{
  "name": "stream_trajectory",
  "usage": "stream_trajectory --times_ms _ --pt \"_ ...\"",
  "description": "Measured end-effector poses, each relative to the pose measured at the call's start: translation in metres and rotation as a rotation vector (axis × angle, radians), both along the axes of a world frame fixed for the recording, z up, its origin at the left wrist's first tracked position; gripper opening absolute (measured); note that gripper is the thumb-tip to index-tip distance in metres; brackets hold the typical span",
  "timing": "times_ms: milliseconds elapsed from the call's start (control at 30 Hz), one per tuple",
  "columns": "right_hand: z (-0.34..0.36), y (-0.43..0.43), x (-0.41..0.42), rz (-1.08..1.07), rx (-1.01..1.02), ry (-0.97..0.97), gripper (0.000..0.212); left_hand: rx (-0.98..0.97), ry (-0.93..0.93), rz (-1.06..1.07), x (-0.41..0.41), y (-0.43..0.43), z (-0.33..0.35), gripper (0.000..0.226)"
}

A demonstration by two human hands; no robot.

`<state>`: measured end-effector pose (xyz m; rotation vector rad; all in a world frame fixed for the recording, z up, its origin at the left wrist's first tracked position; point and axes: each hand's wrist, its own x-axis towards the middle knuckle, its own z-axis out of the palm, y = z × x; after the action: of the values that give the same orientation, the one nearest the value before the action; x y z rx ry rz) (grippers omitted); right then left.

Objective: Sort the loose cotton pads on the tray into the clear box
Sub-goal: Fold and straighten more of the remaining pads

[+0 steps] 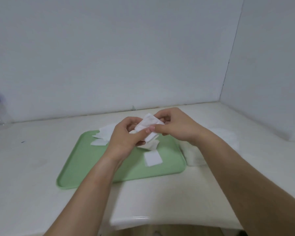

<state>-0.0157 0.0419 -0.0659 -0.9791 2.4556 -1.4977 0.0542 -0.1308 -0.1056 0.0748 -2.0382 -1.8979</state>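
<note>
Over tray (85,160), grips (126,135) (175,127) (curled) round pads (148,122)

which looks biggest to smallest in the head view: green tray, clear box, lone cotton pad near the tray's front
1. green tray, clearly largest
2. clear box, partly hidden by the right forearm, so likely second
3. lone cotton pad, close to the box's visible part

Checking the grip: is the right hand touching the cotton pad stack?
Touching. Head view shows the right hand pinching the cotton pad stack at its right edge, thumb in front.
</note>
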Motion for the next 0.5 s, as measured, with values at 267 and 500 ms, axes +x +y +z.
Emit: stream_trajectory --times_ms 267,500 --pt "0.034 0.126 -0.004 -0.185 0.034 -0.007 0.012 -0.049 -0.045 -0.016 -0.005 0.088 0.017 0.010" --pt "0.028 0.218 -0.023 -0.342 0.191 -0.076 0.014 -0.682 0.013 -0.042 -0.044 0.160 0.022 0.014"
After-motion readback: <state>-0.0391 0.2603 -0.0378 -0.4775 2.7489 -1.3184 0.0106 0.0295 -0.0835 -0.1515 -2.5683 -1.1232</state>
